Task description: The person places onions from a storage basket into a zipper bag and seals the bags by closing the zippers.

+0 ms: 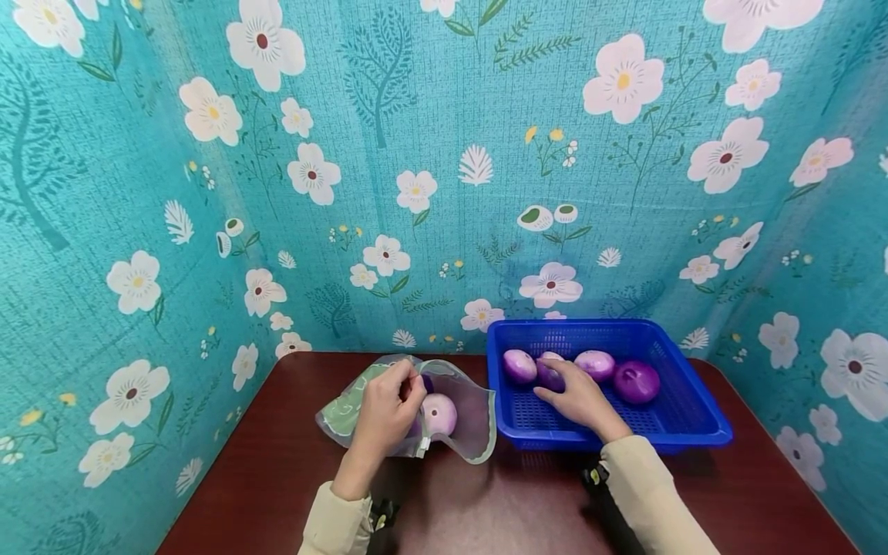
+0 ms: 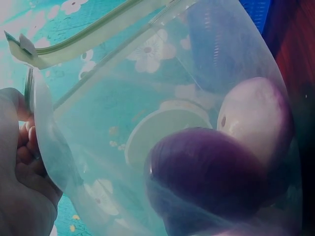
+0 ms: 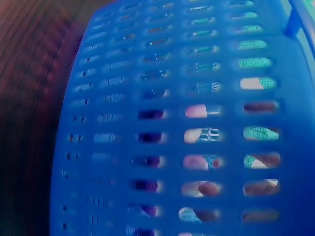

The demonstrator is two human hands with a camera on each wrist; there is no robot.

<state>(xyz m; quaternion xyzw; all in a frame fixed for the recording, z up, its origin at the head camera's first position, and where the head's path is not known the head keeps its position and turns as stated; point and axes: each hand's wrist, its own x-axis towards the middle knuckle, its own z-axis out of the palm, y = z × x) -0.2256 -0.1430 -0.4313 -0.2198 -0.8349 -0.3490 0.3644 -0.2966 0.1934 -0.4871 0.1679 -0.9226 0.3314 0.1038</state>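
Observation:
My left hand (image 1: 390, 405) pinches the rim of a clear zip bag (image 1: 475, 401) with a pale green edge, lying on the table. Inside the bag are a pale purple onion (image 1: 439, 415) and a dark purple onion (image 2: 202, 177); in the head view my fingers partly cover the bag's contents. My right hand (image 1: 581, 395) reaches into a blue plastic basket (image 1: 694, 428), its thumb and fingers around a purple onion (image 1: 550, 378). In the right wrist view the basket's slotted wall hides most of that hand.
Other onions in the basket are a pale one (image 1: 519, 366) at the left, another (image 1: 594, 365) at the back and a deep purple one (image 1: 637, 382) at the right. A brown table (image 1: 486, 509) bears everything. Flowered teal cloth (image 1: 444, 200) hangs behind and on both sides.

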